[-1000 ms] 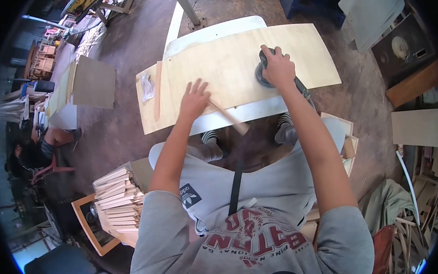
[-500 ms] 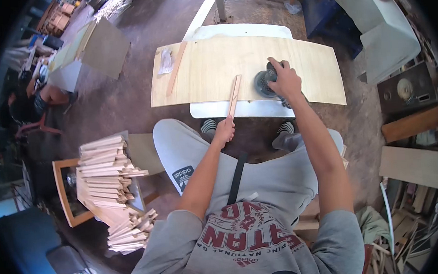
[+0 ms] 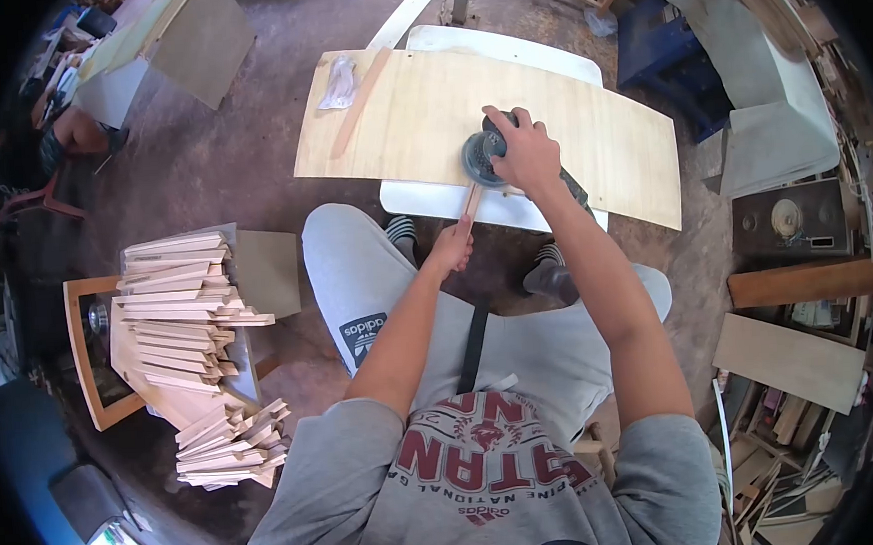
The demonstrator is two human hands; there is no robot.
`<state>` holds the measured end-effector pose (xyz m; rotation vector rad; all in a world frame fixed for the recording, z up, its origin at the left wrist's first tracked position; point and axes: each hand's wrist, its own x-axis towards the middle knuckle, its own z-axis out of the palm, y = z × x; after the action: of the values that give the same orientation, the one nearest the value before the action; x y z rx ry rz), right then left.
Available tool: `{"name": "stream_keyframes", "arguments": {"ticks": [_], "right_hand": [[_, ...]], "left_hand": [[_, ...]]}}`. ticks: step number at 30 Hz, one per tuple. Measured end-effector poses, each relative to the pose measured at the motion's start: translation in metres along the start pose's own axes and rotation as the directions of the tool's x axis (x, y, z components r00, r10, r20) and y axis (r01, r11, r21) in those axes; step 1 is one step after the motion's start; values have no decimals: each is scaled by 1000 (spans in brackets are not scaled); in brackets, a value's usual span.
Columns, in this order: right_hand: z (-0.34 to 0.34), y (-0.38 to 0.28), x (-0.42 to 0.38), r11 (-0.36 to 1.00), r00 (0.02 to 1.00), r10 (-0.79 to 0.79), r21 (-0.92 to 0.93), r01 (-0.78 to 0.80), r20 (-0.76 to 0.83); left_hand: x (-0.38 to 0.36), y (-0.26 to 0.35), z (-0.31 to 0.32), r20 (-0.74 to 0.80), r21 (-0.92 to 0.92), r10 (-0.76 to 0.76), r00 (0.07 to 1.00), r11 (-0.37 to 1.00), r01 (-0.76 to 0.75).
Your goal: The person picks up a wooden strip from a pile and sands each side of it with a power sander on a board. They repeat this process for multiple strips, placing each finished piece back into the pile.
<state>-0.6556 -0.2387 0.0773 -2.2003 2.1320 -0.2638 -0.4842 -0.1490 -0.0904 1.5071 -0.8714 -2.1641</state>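
Note:
My left hand (image 3: 452,249) is closed around the near end of a narrow wooden strip (image 3: 472,201). The strip's far end runs under the round head of a sander (image 3: 484,158). From above, my right hand (image 3: 529,152) grips this dark grey-green power sander. Both sit over a pale plywood board (image 3: 588,133), which rests on a white table (image 3: 432,198). A flat reddish-brown wood strip (image 3: 362,102) and a clear plastic bag (image 3: 339,83) lie at the board's left end.
Stacks of cut wooden strips (image 3: 183,288) lie at my left, beside a wooden frame (image 3: 87,354). At far left a person (image 3: 69,140) sits on a red chair. A speaker box (image 3: 793,219) and scrap wood (image 3: 768,467) stand at right.
The sander in my right hand has moved left onto the strip, covering its far end. The strip stays in my left hand. The camera view has turned slightly.

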Motion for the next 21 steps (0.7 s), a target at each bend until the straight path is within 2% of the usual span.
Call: {"name": "stream_keyframes", "arguments": {"ticks": [5,11,14,21], "right_hand": [[5,2,22,1000,1000,16,-8,-16,-25],[2,-14,5,999,999,-50,-11,50,-3],[0,-16,3,1000,999,-23,10,23,27],[7,0,11,999,999,38,-19,-39,-31]], "left_hand": [[4,-6,-3,39,-15,9,999,1000,-9],[2,-1,-3,48,-27,-3,999,1000,5],[1,-1,-3,63,-37,-6,998,999,8],[4,0,-3,72,-70,-25,997,997,30]]}}
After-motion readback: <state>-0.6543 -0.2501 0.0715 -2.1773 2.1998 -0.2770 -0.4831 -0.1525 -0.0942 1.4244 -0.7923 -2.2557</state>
